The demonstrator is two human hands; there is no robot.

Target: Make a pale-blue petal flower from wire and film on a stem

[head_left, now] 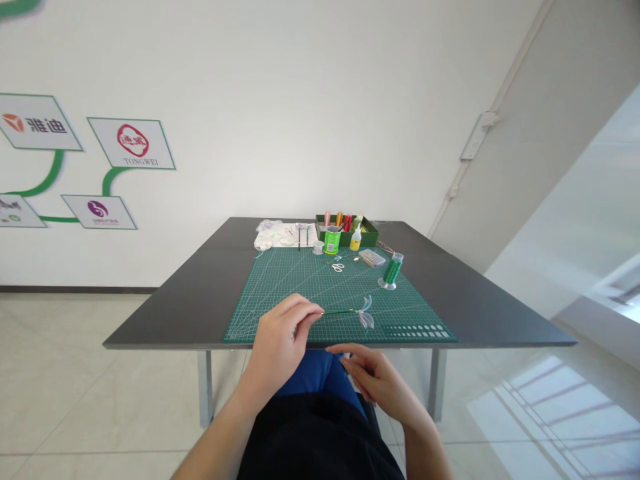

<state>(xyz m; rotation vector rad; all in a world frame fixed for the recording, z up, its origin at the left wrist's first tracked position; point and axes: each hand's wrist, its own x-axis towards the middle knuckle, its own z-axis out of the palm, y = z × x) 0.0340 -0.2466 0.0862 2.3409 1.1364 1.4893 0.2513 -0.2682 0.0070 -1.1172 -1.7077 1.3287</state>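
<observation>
The left hand (pixel 285 333) has its thumb and fingertips closed on one end of a slim green stem (pixel 340 312), which points rightward over the near part of the green cutting mat (pixel 280 287) on the desk (pixel 475 307). Translucent petals (pixel 367 315) fan out at its far end. The right hand (pixel 375 380) is in front of the desk's edge, index finger stretched out, the others loosely curled.

To hold this well, a light pinch near the stem's end seems best, with the petals free of mat and fingers, since they look easily creased. Any thread led to the stem would want even, gentle tension.

The left fingers hide the gripped end. Whether the right hand pinches a fine thread cannot be told, nor whether the petals touch the mat. Both forearms are cut off below.
</observation>
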